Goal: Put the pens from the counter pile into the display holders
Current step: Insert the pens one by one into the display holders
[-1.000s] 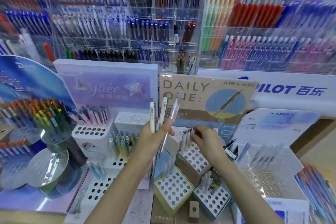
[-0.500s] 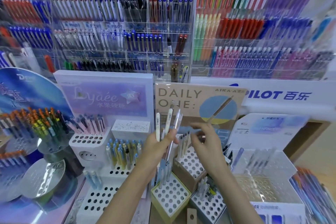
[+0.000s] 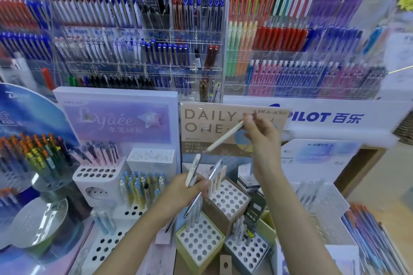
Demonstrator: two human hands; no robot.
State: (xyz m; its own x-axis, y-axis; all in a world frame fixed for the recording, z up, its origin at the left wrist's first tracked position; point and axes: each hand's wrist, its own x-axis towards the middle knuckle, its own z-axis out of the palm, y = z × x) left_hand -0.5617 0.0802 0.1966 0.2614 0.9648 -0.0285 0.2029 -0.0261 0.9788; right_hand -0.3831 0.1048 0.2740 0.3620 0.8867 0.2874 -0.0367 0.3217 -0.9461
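While two pens (image 3: 214,171), cream and silver, are gripped in the left hand (image 3: 186,191) just beside the brown perforated holder (image 3: 230,200), a cream plastic pen (image 3: 224,139) is pinched, tilted, in the right hand (image 3: 260,133), higher up

The tan card (image 3: 201,131) reads "DAILY ONE", with "AIKA-A" at its top edge and "PRESS GEL INK" at lower left; the right hand (image 3: 260,131) covers part of it. The white banner (image 3: 380,116) says "PILOT 百乐". The purple board (image 3: 116,105) reads "Lyaée". Small "PILOT" labels (image 3: 131,34) sit on the clear rack (image 3: 143,67).
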